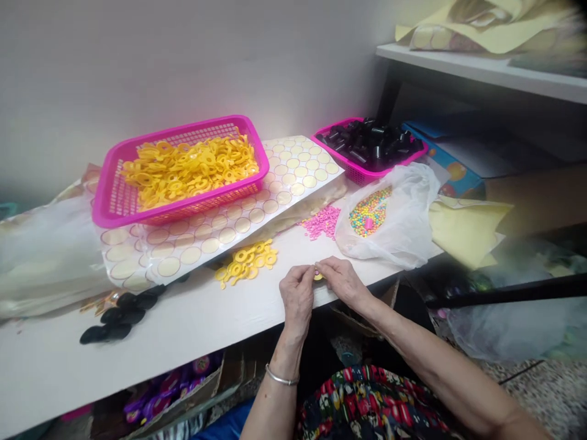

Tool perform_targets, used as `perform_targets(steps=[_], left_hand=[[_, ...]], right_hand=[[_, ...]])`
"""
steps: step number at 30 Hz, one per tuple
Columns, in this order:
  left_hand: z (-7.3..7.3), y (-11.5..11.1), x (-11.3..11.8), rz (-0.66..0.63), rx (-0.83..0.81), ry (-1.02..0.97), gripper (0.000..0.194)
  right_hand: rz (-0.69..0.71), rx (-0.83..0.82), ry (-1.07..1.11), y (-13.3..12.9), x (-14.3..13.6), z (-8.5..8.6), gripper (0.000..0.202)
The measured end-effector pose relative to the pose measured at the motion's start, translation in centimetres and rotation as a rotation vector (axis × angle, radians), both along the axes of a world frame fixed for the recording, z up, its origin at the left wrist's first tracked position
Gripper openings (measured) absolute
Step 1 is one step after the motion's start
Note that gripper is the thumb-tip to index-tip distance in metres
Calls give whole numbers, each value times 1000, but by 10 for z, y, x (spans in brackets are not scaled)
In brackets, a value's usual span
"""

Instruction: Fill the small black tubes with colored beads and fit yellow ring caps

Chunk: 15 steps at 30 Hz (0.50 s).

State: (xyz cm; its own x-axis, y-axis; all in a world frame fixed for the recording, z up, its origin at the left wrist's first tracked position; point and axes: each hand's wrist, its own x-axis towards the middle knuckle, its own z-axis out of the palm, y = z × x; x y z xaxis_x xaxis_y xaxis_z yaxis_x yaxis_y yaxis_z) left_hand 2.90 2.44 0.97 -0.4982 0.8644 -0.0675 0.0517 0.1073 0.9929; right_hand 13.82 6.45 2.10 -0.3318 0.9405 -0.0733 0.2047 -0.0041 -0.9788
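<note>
My left hand and my right hand meet at the table's front edge, fingertips pinched together. Between them is a small yellow ring piece, with a bit of pink at its top; both hands seem to grip it, and the fingers partly hide it. Left of my hands lies a loose pile of yellow ring pieces on the white table. Behind my hands are small pink pieces. An open plastic bag of multicoloured beads lies just beyond my right hand.
A pink basket of yellow pieces stands on sticker sheets. Another pink basket holds black parts. Black pieces lie at the left. A shelf overhangs the right, and a box of purple items is below the table.
</note>
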Motion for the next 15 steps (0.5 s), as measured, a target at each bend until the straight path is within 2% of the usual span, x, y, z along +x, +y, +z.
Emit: perform_targets(steps=[5, 11, 15], left_hand=[[0, 6, 1, 26, -57, -82, 23], [-8, 6, 3, 22, -84, -34, 29], [-11, 4, 3, -2, -100, -46, 28]], right_hand=[[-16, 28, -42, 1, -5, 2, 27], [-10, 60, -51, -2, -4, 5, 30], [-7, 14, -33, -2, -4, 5, 29]])
